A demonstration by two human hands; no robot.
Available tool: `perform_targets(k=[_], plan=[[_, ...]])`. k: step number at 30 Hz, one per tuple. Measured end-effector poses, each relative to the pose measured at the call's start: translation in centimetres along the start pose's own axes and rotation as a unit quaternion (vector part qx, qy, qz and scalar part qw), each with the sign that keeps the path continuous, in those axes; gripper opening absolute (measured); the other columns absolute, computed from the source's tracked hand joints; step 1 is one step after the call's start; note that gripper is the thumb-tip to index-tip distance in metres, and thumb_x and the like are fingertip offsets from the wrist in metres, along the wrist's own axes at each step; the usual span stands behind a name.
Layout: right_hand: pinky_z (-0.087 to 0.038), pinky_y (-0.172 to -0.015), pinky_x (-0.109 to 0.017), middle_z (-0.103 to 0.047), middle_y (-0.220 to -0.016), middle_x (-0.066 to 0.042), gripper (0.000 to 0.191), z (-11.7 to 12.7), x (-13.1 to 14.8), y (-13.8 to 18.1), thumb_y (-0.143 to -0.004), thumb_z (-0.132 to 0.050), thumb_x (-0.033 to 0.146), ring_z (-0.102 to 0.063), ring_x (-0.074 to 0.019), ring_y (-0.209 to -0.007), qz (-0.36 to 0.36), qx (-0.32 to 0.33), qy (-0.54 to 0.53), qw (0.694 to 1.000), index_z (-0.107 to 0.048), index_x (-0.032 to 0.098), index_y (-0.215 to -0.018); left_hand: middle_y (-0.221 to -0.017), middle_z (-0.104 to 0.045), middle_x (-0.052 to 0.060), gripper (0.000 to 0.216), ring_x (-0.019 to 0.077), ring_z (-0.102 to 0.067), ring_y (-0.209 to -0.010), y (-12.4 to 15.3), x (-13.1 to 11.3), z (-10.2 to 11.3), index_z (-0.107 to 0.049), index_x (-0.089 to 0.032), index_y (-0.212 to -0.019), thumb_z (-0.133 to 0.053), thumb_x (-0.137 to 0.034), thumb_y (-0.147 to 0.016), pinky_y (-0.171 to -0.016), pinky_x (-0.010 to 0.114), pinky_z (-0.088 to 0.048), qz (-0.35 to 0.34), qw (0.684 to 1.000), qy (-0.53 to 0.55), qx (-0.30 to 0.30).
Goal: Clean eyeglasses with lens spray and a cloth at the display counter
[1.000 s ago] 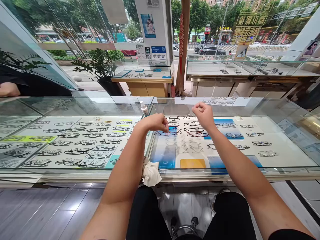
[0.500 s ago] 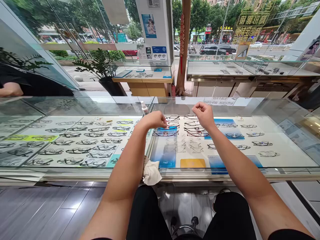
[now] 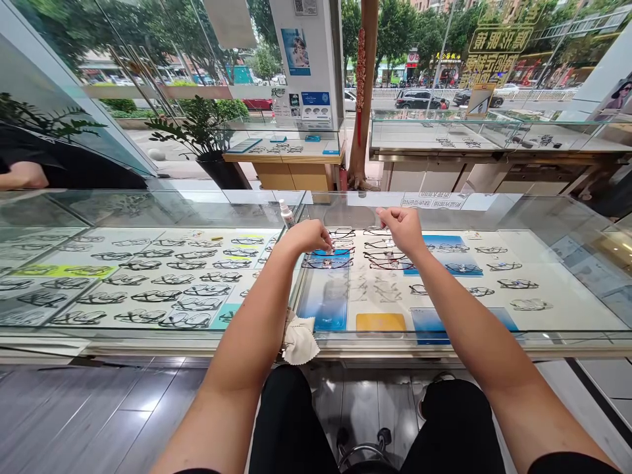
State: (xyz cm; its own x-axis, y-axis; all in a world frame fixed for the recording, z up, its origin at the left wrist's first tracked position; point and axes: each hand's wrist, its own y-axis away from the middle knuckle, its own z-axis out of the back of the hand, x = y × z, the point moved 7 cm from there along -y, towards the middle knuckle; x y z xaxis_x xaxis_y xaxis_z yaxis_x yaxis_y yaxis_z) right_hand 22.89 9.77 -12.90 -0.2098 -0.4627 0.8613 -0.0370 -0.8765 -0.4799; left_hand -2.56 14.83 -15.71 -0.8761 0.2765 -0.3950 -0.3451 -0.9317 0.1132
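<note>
My left hand [image 3: 309, 237] hovers over the glass top of the display counter [image 3: 444, 329] with its fingers curled into a pinch. My right hand [image 3: 405, 227] is a short way to its right, also closed in a pinch. What either hand holds is too thin to make out against the eyeglass frames [image 3: 340, 249] lying in rows under the glass. A small white spray bottle [image 3: 285, 214] stands just left of my left hand. A crumpled white cloth [image 3: 299, 339] lies at the counter's near edge by my left forearm.
Rows of glasses [image 3: 148, 276] fill the left showcase. Another person's arm [image 3: 22, 174] rests at the far left. A potted plant [image 3: 202, 131] and further glass counters [image 3: 444, 135] stand behind. My knees and a stool's footrest [image 3: 363, 451] are below the counter edge.
My left hand has shifted slightly right and away from me. My right hand has dropped a little, its fist loosening into a pinch. The view has tilted a touch.
</note>
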Motion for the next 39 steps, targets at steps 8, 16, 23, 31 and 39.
perform_targets(k=[8,16,23,31,39], plan=[[-0.026,-0.056,-0.033,-0.033,-0.048,0.004,0.069,0.6,0.5,-0.2,-0.091,-0.071,0.076,-0.028,-0.0115,-0.052,-0.003,-0.012,-0.050,0.999,-0.054,0.024,-0.050,-0.073,-0.079,0.007,0.016,0.0191,-0.061,-0.065,1.0,-1.4,1.6,-0.090,-0.025,-0.073,-0.095,-0.037,-0.065,-0.062,0.033,-0.041,-0.069,0.967,0.244,0.003],[-0.013,-0.054,-0.032,-0.027,-0.052,0.009,0.051,-0.8,0.4,0.4,-0.082,-0.080,0.072,-0.015,-0.0101,-0.052,-0.034,0.016,-0.061,0.997,-0.069,0.023,-0.080,-0.076,-0.071,0.000,0.035,0.0105,-0.060,-0.071,0.3,-5.7,0.0,-0.081,-0.020,-0.077,-0.105,-0.039,-0.060,-0.068,0.024,-0.046,-0.123,0.723,0.667,-0.128],[-0.012,-0.056,-0.032,-0.024,-0.052,0.011,0.053,-1.5,1.0,1.1,-0.081,-0.082,0.071,-0.014,-0.0099,-0.054,-0.042,0.047,-0.063,0.996,-0.074,0.021,-0.093,-0.092,-0.081,0.003,0.045,0.0141,-0.071,-0.087,-0.6,-6.0,-2.5,-0.083,-0.020,-0.086,-0.108,-0.045,-0.058,-0.085,0.028,-0.052,-0.106,0.687,0.706,-0.137],[-0.015,-0.056,-0.032,-0.029,-0.051,0.010,0.057,-1.8,0.5,1.0,-0.076,-0.083,0.075,-0.018,-0.0106,-0.054,-0.062,0.062,-0.040,0.995,-0.073,0.022,-0.093,-0.103,-0.084,0.007,0.045,0.0198,-0.074,-0.099,-0.3,-6.4,-2.6,-0.084,-0.021,-0.090,-0.104,-0.054,-0.066,-0.090,0.033,-0.054,-0.135,0.728,0.656,-0.146],[-0.015,-0.056,-0.031,-0.031,-0.051,0.011,0.053,-1.7,0.5,1.0,-0.078,-0.082,0.073,-0.018,-0.0099,-0.053,-0.061,0.060,-0.034,0.996,-0.070,0.022,-0.089,-0.099,-0.084,0.006,0.051,0.0176,-0.072,-0.091,0.1,-6.5,-2.1,-0.085,-0.020,-0.092,-0.104,-0.060,-0.066,-0.090,0.033,-0.056,-0.146,0.762,0.608,-0.167]])
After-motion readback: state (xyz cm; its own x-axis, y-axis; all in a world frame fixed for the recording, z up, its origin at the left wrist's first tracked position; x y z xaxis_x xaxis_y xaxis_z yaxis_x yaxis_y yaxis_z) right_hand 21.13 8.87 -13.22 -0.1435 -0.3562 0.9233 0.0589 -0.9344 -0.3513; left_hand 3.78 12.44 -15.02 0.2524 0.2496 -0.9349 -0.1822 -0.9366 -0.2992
